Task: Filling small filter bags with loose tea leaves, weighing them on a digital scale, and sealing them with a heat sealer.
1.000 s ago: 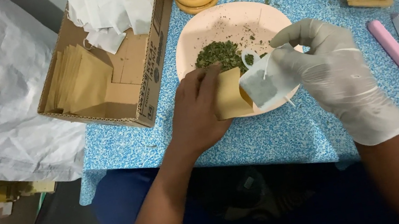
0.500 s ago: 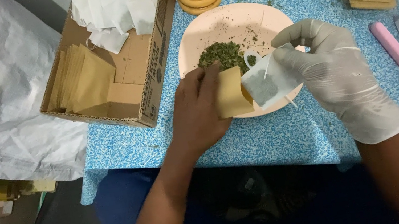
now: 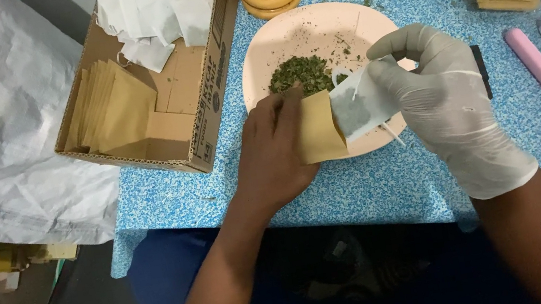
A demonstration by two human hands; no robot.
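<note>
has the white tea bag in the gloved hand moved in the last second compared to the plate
No. The white tea bag in the gloved right hand sits over the near right rim of the pink plate, just as before, beside the brown envelope.

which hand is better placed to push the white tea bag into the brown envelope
Right, probably. The gloved right hand already pinches the white tea bag at the mouth of the brown envelope, which the bare left hand holds over the plate.
</note>
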